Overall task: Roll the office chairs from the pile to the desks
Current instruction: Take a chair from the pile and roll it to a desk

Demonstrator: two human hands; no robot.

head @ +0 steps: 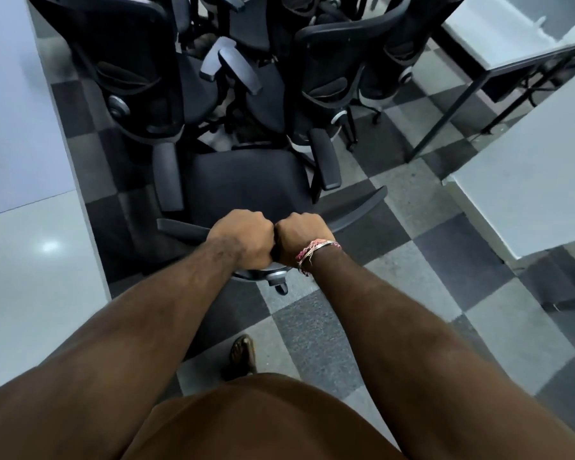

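We are gripping the top edge of the office chair (246,187) backrest at centre frame, left hand (243,239) and right hand (301,237) touching, fingers clamped round it, the chair pile (213,71) standing at 12 o'clock, desks (528,200) at 3 o'clock.

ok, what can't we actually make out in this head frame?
- Fingers of the left hand and right hand: curled over the chair backrest, hidden by the knuckles.
- Chair base: only one caster shows; the seat and forearms cover the rest.
- Chair pile: cut off by the top edge, count unclear.
- Desks: cut off at the right edge.
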